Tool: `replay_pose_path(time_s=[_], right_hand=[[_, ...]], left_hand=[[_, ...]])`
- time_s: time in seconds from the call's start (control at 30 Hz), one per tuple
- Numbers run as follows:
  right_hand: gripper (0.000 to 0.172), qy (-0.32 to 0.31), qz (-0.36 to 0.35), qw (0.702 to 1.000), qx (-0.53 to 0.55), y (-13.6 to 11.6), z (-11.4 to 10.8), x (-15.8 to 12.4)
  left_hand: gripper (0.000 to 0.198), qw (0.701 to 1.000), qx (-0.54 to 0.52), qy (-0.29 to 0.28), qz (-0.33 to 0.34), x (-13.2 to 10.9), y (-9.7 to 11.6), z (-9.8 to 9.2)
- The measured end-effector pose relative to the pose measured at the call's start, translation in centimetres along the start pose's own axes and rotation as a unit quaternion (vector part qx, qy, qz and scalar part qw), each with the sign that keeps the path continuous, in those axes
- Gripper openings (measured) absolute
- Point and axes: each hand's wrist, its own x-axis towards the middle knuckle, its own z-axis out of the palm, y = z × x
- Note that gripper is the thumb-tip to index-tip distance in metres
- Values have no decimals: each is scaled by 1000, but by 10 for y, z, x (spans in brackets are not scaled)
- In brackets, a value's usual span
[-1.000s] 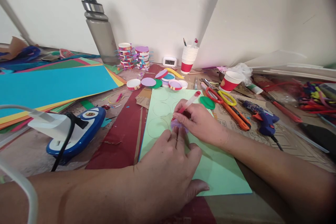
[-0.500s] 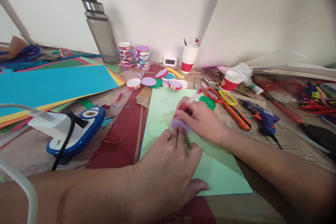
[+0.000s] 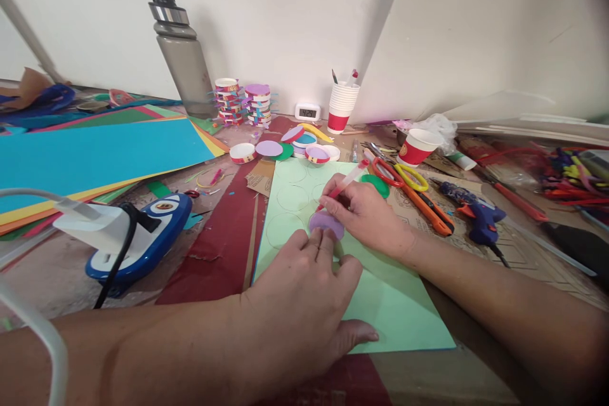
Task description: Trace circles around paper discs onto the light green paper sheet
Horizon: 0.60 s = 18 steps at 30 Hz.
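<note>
A light green paper sheet [image 3: 394, 311] with several drawn circles lies in front of me. On it rests a purple disc [image 3: 326, 223], pressed down by the fingertips of my left hand [image 3: 304, 292]. My left fingers are stretched out, with the thumb spread to the right. Pinched in my right hand [image 3: 366, 212] is a red pen [image 3: 349, 181] with a clear barrel, its tip at the disc's upper left edge. Just behind my right hand lies a green disc [image 3: 375, 185].
Scissors [image 3: 412, 177], an orange cutter [image 3: 431, 212] and a glue gun [image 3: 483, 222] lie at right. A power strip [image 3: 157, 235] and blue paper [image 3: 104, 152] are at left. Behind stand a bottle [image 3: 183, 63], a clock [image 3: 307, 112] and stacked cups [image 3: 342, 104].
My left hand has shifted very slightly down and left, and a little more of the purple disc shows. The pen has barely moved in my right hand.
</note>
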Motion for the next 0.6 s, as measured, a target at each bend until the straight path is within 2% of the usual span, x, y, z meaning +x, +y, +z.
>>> replay_pose_path(time_s=[0.6], right_hand=[[12, 8, 14, 1000, -18, 4, -4, -1]], left_hand=[[61, 1000, -15, 0, -12, 2, -5, -2]])
